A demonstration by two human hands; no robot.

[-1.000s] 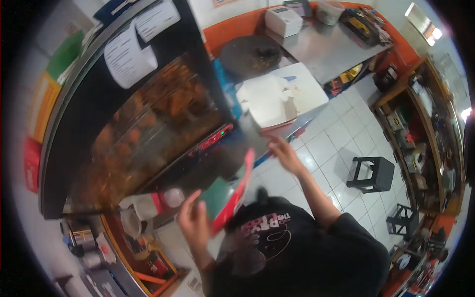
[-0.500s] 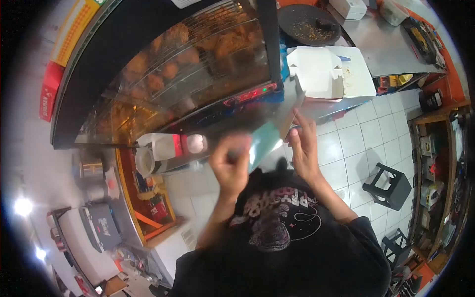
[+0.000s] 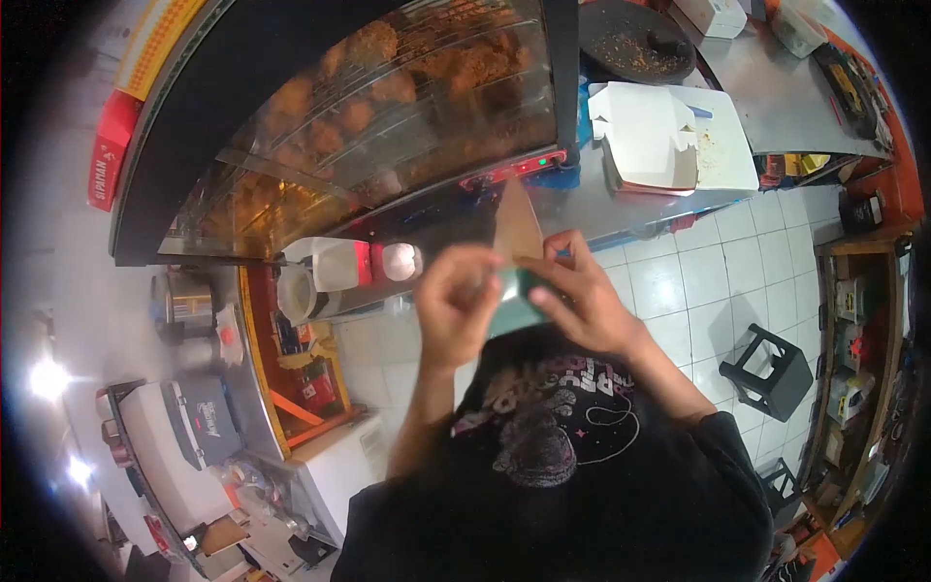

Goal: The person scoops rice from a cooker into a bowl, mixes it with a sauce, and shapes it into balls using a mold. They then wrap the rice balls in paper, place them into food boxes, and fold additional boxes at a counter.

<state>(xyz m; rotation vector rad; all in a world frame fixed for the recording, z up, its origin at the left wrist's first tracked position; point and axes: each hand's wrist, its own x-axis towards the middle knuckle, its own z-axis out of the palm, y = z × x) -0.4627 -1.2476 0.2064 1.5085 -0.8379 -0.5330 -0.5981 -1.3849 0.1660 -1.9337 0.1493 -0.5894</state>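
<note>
In front of my chest, both hands are on a green sheet (image 3: 514, 305) with a brown sheet or paper piece (image 3: 517, 225) rising above it. My left hand (image 3: 460, 306) pinches the left edge of the green sheet between thumb and fingers. From the right, my right hand (image 3: 590, 303) holds the sheets where the brown and green pieces meet, thumb in front. Beyond them is an open white box (image 3: 648, 145) on a white board (image 3: 725, 155). Whether the brown and green pieces are joined I cannot tell.
A glass display case (image 3: 369, 126) with fried food fills the upper left. White containers (image 3: 339, 265) stand below it. A dark round stone plate (image 3: 635, 41) lies at the top. Black stools (image 3: 771, 373) stand on the tiled floor at right, beside wooden shelves (image 3: 878, 330).
My right hand has closed onto the sheets and come nearer my left hand. The brown piece now stands upright above the green one. The view has shifted slightly.
</note>
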